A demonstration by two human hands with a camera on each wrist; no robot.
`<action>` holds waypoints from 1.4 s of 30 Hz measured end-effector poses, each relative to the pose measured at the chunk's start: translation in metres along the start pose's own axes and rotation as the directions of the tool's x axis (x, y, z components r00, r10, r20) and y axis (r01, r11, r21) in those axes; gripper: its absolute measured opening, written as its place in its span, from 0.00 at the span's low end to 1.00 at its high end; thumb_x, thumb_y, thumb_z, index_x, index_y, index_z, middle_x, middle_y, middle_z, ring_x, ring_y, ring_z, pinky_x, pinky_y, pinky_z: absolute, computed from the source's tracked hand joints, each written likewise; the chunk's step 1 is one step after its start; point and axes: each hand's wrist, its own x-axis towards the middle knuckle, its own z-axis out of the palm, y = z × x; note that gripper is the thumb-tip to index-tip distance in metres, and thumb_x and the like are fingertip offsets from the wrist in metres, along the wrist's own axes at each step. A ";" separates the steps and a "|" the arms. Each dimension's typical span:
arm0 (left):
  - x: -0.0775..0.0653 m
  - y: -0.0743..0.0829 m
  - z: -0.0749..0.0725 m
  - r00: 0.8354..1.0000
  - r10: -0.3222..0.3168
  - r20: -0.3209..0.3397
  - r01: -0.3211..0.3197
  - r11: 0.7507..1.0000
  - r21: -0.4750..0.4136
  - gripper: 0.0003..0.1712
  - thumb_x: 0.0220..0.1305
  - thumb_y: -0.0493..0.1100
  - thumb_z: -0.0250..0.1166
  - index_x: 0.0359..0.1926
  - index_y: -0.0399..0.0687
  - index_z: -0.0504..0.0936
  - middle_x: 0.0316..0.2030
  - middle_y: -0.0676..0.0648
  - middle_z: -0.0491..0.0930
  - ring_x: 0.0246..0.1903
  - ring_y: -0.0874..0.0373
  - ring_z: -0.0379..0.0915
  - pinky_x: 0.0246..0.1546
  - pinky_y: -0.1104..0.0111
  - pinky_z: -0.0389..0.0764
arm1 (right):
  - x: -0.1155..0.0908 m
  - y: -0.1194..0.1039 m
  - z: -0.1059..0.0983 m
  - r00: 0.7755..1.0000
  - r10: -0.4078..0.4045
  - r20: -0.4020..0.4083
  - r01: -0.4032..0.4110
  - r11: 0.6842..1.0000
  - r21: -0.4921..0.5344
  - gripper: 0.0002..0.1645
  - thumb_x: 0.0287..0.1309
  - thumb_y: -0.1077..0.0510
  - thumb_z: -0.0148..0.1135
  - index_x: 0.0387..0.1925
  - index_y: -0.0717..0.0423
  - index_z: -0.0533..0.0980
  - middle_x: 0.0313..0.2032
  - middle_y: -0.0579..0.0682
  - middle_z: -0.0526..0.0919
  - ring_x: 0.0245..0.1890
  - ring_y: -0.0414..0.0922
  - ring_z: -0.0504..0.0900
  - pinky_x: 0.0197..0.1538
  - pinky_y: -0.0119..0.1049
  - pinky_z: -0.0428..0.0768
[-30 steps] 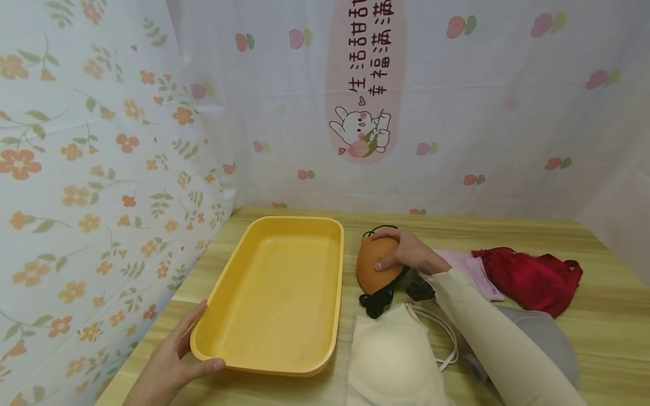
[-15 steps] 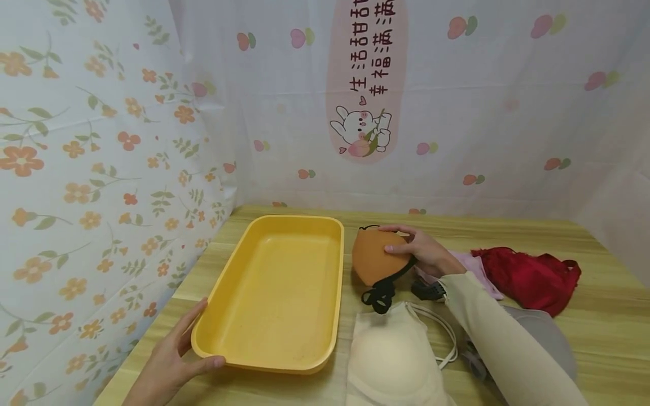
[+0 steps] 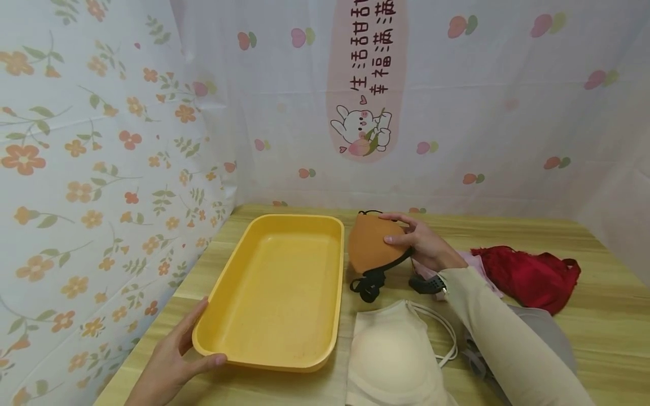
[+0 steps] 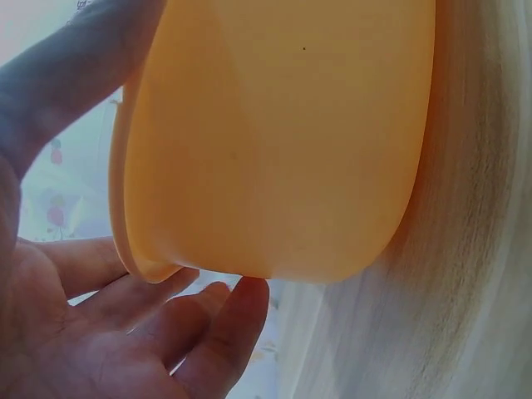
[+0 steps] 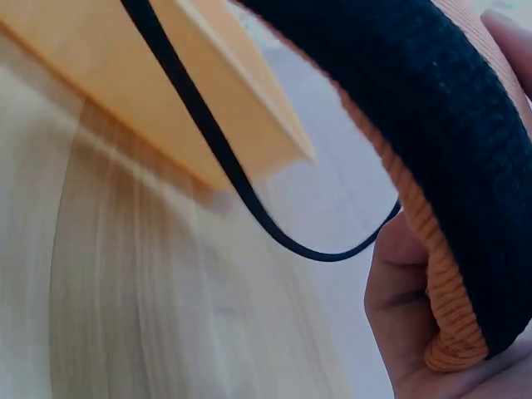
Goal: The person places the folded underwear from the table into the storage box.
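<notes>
My right hand (image 3: 424, 243) holds an orange bra (image 3: 373, 242) with black straps, thumb on its near face. It is lifted just off the table, beside the right rim of a yellow plastic basin (image 3: 274, 293). In the right wrist view, a black strap (image 5: 208, 133) loops down from the orange bra (image 5: 399, 179), with fingers behind its edge. My left hand (image 3: 170, 355) grips the basin's near left corner, thumb on the front rim and fingers along the left side. The left wrist view has those fingers (image 4: 220, 332) against the basin's outer wall (image 4: 283, 150).
A cream bra (image 3: 388, 355) lies near the front, its thin straps to the right. Further right are a grey bra (image 3: 543, 332), a red bra (image 3: 530, 276) and a pale pink garment (image 3: 479, 265), partly hidden by my right arm. Patterned cloth (image 3: 284, 101) hangs behind and at the left.
My right hand has raised the orange bra off the table and brought it slightly left and away from me, towards the basin. The left hand stays on the basin's corner.
</notes>
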 end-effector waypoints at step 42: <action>-0.003 0.002 0.003 0.999 -0.039 -0.034 0.041 0.997 0.058 0.60 0.56 0.51 0.77 0.80 0.48 0.50 0.78 0.37 0.52 0.68 0.41 0.67 0.53 0.87 0.76 | 0.085 -0.001 0.162 0.960 0.186 -0.210 -0.172 0.981 0.087 0.34 0.56 0.73 0.65 0.64 0.53 0.75 0.57 0.60 0.81 0.19 0.39 0.69 0.24 0.28 0.69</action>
